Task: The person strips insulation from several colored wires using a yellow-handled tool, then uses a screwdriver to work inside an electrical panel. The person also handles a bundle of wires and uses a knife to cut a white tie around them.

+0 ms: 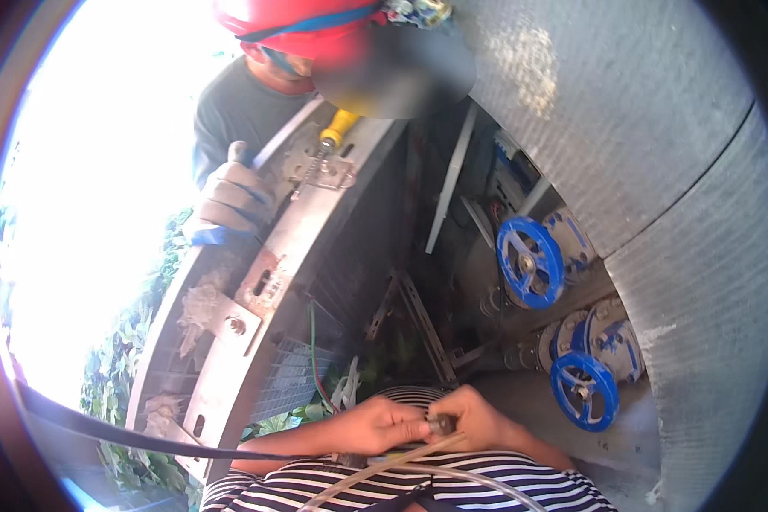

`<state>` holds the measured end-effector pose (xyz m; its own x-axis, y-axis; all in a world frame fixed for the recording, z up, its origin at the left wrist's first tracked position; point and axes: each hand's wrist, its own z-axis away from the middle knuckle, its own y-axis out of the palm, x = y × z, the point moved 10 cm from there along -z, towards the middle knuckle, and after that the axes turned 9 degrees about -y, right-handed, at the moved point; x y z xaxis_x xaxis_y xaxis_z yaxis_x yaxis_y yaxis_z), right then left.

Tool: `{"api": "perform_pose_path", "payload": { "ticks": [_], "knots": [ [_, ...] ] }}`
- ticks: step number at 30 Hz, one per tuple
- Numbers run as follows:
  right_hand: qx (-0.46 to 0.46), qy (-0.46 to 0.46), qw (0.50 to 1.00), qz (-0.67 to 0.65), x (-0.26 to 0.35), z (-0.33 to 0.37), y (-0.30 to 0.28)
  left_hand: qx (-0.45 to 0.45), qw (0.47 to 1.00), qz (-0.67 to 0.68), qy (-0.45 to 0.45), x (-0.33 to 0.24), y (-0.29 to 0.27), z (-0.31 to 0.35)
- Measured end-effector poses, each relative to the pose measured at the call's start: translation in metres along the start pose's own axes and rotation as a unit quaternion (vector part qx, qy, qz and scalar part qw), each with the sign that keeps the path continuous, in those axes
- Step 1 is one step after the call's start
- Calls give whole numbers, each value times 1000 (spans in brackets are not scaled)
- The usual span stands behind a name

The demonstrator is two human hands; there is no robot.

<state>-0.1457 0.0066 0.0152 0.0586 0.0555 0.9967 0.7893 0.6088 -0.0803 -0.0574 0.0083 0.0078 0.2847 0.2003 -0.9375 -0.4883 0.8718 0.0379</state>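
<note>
The fingers (414, 430) of the left hand (374, 428) are bent and pinched close on a small part (441, 424). The right hand (480, 418) is curled around the other side of it, so both hands hold it. The part is to the right of the low end of the beam (256, 299), over the lap.

The beam is hard, flat metal with long slots and rusty marks. A wall (700, 341) far to its right is gray, curved and ribbed. The striped shirt (529, 469) is soft cloth.

I count two blue wheels (530, 262), round like rings, right of the beam. Two bendy tubes (375, 472) cross the lap, right of the beam's foot. One tool (340, 128) with a yellow handle is at the beam's top. One gloved hand (235, 200) (another person's, under one red helmet (294, 26)) is just left of the beam.

The part looks stubby, dull and brownish gray, like metal (the fingers hide some of it).
</note>
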Motion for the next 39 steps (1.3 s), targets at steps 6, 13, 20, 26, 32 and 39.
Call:
{"api": "perform_pose_path", "payload": {
  "ticks": [6,13,20,26,32,39],
  "knots": [
    [13,-84,996,25,15,4,3,78,995,51,21,-2,13,3],
    [127,88,986,63,0,-10,11,56,997,-56,5,-1,5,2],
    [28,-56,998,31,8,-3,4,65,997,38,30,-7,9,3],
    [3,-150,985,89,23,0,1,67,991,65,95,-10,16,-1],
    [20,-142,978,152,23,10,-1,70,992,69,82,-3,19,-1],
    [-261,-122,891,-350,-17,38,-52,17,983,183,21,14,-7,8]
  ]
}}
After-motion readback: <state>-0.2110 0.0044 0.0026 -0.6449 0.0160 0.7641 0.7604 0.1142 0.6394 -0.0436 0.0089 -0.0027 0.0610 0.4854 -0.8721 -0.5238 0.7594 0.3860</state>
